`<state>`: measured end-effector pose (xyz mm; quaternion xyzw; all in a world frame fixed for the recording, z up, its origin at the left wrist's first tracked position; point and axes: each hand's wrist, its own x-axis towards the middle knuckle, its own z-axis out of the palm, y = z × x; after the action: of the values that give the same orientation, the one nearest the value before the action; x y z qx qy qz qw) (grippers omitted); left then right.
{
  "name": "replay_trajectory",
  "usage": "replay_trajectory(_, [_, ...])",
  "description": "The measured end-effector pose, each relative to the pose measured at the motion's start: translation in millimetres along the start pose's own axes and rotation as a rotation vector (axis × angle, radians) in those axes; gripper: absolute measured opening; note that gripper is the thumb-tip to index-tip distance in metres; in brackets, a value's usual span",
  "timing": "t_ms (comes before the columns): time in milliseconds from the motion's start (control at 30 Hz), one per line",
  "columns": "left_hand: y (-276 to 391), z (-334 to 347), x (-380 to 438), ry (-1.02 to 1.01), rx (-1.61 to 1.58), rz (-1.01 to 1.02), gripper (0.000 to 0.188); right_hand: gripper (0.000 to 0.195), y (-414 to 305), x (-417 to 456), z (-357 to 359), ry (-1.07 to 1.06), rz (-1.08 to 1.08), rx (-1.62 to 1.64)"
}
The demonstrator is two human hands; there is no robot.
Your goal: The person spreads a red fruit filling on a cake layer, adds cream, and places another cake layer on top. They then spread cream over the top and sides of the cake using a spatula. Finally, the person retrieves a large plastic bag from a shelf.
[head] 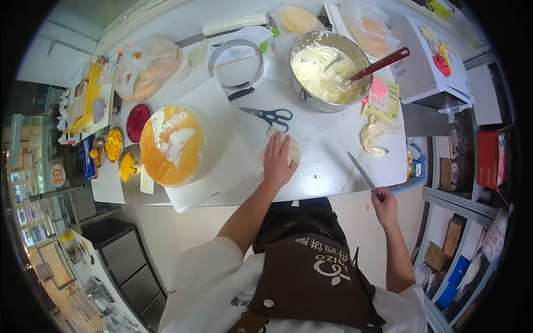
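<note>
My left hand (pixel 278 161) lies flat on a crumpled pale cloth (pixel 295 150) at the front of the white worktop. In my right hand (pixel 384 205), at the table's front edge, is the handle of a long thin knife (pixel 361 170), its blade pointing up and left. A round golden cake (pixel 171 145) with white patches on top rests on white paper (pixel 216 125) to the left. Scissors with dark handles (pixel 270 116) lie just beyond the cloth. A steel bowl (pixel 329 107) of pale cream (pixel 318 68) stands behind, with a red-handled spatula (pixel 377 65) in it.
Bowls of dark red (pixel 138 123) and yellow pieces (pixel 113 144) stand left of the cake. Behind are a metal ring (pixel 235 86), a black-handled knife (pixel 241 94) and bagged cake layers (pixel 145 75). A cream-smeared piping bag (pixel 372 137) lies at right, near a white appliance (pixel 429 62).
</note>
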<state>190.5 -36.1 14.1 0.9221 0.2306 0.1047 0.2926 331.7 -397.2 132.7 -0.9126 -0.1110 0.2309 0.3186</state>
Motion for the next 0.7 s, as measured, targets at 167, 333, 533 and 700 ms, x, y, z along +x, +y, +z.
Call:
replay_trajectory(167, [2, -1, 49, 0.020, -0.097, -0.014, 0.075, 0.032, -7, 77, -7, 0.093, -0.267, -0.260])
replay_trajectory(333, [25, 4, 20, -0.010, -0.082, 0.074, 0.062, 0.049, -2, 139, 11, 0.139, -0.535, -0.506])
replay_trajectory(533, [-30, -23, -43, 0.462, -0.044, -0.328, 0.059, 0.037, 25, 166, -5, -0.080, -0.600, -0.496])
replay_trajectory(700, [0, 24, 7, 0.408, 0.203, -0.289, 0.065, 0.032, 42, 115, -103, -0.125, -0.561, -0.339])
